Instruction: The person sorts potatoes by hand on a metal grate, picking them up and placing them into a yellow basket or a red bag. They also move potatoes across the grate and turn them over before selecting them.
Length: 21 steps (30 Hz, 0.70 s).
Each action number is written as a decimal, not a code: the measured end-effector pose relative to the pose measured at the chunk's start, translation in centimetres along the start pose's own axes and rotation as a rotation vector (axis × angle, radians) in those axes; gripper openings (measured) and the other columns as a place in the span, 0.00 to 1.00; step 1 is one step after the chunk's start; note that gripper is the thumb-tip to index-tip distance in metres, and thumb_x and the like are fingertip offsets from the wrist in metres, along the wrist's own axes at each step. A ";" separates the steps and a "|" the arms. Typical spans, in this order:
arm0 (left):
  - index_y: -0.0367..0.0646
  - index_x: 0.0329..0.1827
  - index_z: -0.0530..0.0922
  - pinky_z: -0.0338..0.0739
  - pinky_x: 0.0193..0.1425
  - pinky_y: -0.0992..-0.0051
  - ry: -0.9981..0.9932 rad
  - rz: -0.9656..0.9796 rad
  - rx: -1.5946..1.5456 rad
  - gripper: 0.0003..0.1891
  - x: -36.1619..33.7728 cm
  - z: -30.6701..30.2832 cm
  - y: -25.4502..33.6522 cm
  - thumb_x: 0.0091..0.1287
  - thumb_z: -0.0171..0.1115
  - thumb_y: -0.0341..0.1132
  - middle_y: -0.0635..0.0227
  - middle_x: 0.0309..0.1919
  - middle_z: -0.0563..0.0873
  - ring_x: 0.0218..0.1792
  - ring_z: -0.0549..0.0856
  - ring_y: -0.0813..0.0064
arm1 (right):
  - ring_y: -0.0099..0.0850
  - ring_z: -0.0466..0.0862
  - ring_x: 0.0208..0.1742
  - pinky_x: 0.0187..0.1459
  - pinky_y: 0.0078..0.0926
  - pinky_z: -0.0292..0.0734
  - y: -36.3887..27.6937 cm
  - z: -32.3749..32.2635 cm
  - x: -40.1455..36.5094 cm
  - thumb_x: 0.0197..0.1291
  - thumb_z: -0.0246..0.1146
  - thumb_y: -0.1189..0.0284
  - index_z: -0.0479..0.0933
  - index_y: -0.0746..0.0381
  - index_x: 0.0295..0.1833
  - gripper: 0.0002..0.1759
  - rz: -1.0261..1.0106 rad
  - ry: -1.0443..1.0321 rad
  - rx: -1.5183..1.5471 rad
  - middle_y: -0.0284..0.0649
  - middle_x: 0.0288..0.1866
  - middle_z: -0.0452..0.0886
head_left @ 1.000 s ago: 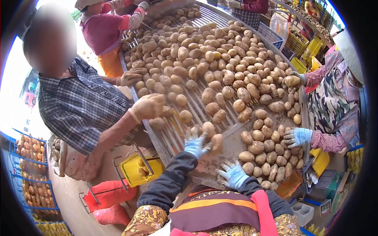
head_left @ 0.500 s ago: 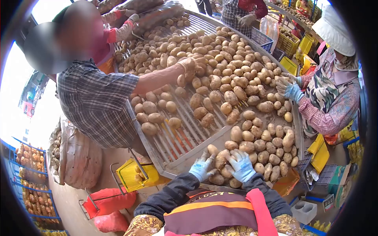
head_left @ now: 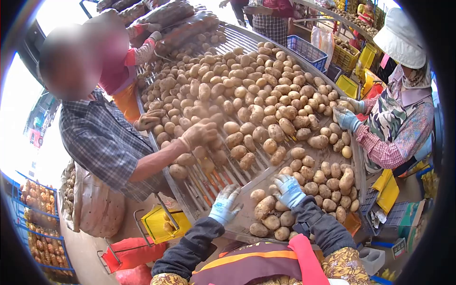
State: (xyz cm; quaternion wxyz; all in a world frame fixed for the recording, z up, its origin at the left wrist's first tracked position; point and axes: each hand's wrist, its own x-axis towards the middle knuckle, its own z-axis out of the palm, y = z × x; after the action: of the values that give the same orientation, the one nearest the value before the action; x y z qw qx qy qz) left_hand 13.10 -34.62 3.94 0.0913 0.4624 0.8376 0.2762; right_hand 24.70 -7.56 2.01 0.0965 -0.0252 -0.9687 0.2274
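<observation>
My left hand (head_left: 225, 205), in a blue-and-grey glove, is spread open above the metal rim beside the slatted part of the sorting table (head_left: 247, 197). Nothing is in it. My right hand (head_left: 289, 191), gloved alike, lies with fingers extended over the near pile of potatoes (head_left: 324, 191), at its left side. Just below it are several potatoes (head_left: 271, 222), and a small potato (head_left: 258, 195) lies between my two hands. A large heap of potatoes (head_left: 247, 90) covers the slats farther up.
A person in a plaid shirt (head_left: 104, 137) reaches over the slats from the left. Another with a white hat (head_left: 401, 38) works at the right edge. A yellow crate (head_left: 159, 223) and red sacks (head_left: 135, 249) stand at lower left; a blue basket (head_left: 308, 51) is behind the table.
My left hand has moved left, away from the potatoes. My right hand has shifted slightly up. The plaid-shirted person's arm has swung down and left, and potatoes have spread over the slats.
</observation>
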 end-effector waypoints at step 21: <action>0.43 0.70 0.68 0.57 0.76 0.60 0.104 -0.036 0.348 0.28 34.5 -8.1 -19.4 0.72 0.53 0.49 0.55 0.69 0.72 0.72 0.67 0.57 | 0.46 0.66 0.72 0.72 0.46 0.58 12.3 -3.5 37.9 0.61 0.62 0.52 0.69 0.56 0.68 0.33 0.238 -0.006 -0.264 0.48 0.70 0.68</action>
State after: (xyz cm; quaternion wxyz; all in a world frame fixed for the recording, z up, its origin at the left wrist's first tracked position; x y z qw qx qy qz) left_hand -23.46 -17.34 3.53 -0.0284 0.4413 0.8844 0.1492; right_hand -11.70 8.52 6.24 0.0617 -0.1516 -0.9806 0.1079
